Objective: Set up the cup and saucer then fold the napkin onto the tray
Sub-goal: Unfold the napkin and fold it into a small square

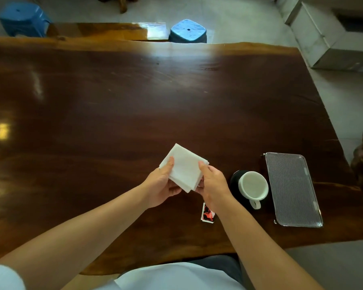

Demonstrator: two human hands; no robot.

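Note:
Both my hands hold a white folded napkin (184, 167) above the dark wooden table (113, 101). My left hand (162, 186) grips its left edge with the thumb on top. The napkin's right edge is pinched by my right hand (213, 185). To the right, a white cup (253, 185) stands on a black saucer (235, 181), its handle pointing toward me. Right of the cup lies a ribbed, clear rectangular tray (291, 189) with nothing on it.
A small red, white and black packet (208, 213) lies on the table under my right forearm. Two blue stools (188, 31) stand beyond the far table edge. The table's right edge runs just past the tray. A grey box (331, 38) sits on the floor at the far right.

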